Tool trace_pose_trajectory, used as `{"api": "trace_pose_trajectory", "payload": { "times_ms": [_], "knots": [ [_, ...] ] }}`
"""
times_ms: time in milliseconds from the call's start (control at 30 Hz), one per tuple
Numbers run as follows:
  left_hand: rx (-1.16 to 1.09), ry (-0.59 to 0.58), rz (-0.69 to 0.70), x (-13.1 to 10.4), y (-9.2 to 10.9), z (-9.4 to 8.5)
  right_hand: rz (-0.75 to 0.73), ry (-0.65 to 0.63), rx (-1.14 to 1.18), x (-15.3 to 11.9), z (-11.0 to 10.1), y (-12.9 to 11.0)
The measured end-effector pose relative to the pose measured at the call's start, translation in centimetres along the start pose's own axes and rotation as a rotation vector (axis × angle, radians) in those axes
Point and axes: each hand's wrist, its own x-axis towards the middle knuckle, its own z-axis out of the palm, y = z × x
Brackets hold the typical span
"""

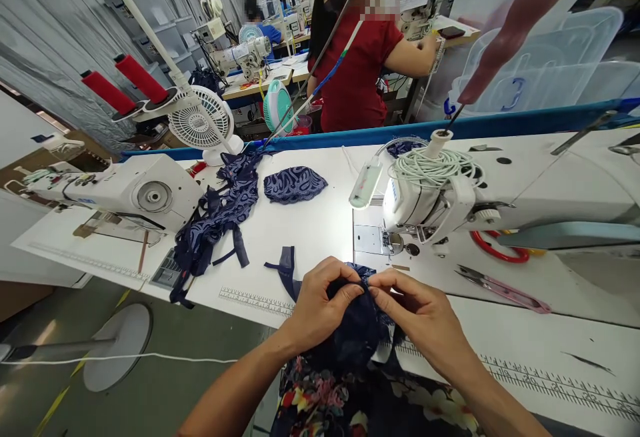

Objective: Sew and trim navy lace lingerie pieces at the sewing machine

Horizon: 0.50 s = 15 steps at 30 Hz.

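Note:
Dark navy lace fabric hangs over the table's front edge between my hands. My left hand pinches its upper edge between thumb and fingers. Close beside it, my right hand pinches the same edge, the fingertips of both hands nearly touching. A dark strap of sheer cloth trails onto the table left of my left hand. Just beyond my hands stands the needle area of a white sewing machine. Pink thread snips lie to the right of my right hand.
A patterned navy lace piece lies flat near a heap of navy lace garments. A second sewing machine, a white fan and red thread cones are at left. Across the table, a person in a red shirt works.

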Motion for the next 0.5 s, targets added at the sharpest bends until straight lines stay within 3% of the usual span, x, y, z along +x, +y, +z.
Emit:
{"api": "trace_pose_trajectory", "payload": {
  "times_ms": [500],
  "knots": [
    [-0.041, 0.056, -0.014, -0.23, -0.38, 0.21, -0.239, 0.021, -0.003, -0.04, -0.17, 0.18]
  ]
}}
